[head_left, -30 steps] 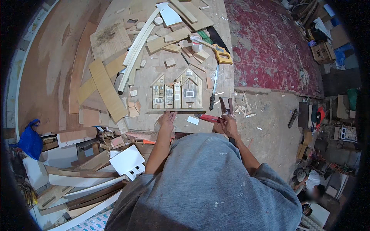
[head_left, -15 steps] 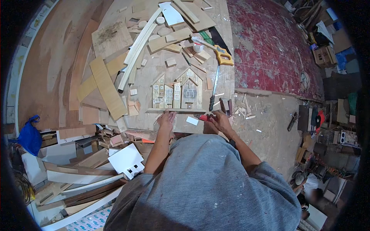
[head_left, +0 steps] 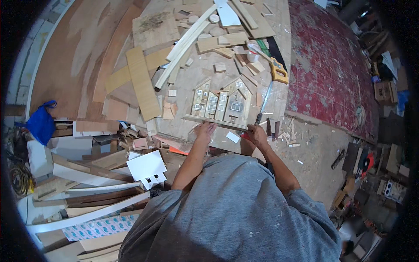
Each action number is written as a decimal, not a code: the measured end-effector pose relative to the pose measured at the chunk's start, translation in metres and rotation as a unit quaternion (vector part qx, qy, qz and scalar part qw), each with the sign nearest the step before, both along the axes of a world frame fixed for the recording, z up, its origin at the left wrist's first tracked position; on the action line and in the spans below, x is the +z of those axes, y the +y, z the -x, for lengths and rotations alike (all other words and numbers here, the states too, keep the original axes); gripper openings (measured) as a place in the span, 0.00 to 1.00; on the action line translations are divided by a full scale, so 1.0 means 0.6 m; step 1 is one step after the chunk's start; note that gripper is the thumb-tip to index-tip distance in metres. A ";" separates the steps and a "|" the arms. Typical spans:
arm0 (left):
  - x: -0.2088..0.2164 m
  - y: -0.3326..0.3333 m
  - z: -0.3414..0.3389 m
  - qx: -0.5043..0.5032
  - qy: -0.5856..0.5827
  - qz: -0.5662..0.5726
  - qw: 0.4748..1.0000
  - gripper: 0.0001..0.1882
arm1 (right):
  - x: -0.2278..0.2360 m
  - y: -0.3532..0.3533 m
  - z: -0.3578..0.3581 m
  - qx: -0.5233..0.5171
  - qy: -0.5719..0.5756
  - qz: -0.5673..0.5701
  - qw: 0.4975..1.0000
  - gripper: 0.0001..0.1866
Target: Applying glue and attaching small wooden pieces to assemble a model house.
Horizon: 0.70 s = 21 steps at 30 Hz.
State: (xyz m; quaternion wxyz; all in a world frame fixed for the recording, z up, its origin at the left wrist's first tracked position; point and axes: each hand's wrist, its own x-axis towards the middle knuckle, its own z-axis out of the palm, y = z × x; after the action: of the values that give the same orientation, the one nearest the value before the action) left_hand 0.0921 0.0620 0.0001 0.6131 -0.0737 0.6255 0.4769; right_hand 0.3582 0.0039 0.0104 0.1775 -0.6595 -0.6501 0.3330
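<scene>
A wooden house model (head_left: 221, 104), several gabled fronts with small pale windows, lies on the worktable with a narrow wooden base strip (head_left: 227, 124) along its near edge. My left hand (head_left: 204, 130) rests against the near side of this strip, left of its middle, fingers stretched out. At the strip's right end, the fingers of my right hand (head_left: 258, 134) are closed around the corner. A red object (head_left: 245, 136) shows beside my right hand, partly hidden; whether the hand touches it is unclear. Between my hands lies a small white card (head_left: 233, 137).
A handsaw with a yellow handle (head_left: 279, 70) lies right of the model. Wooden boards (head_left: 143, 83), long strips (head_left: 187, 46) and offcuts surround it, with a white tub (head_left: 252, 56) behind. Stacked wood and a white cutout panel (head_left: 146, 169) stand at lower left.
The view has shifted and turned, moving the scene rightward. My right hand has gone from the red object to the right end of the base strip. My left hand stays at the strip.
</scene>
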 end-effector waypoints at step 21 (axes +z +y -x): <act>-0.024 -0.026 0.032 -0.068 -0.059 -0.064 0.994 0.11 | 0.012 0.006 -0.002 0.054 -0.015 0.003 0.998 0.10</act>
State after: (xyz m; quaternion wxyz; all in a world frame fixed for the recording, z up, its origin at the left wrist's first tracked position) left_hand 0.0730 0.0464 -0.0143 0.6837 -0.0195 0.5598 0.4678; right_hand 0.3592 0.0078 0.0176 0.1478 -0.6286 -0.6865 0.3344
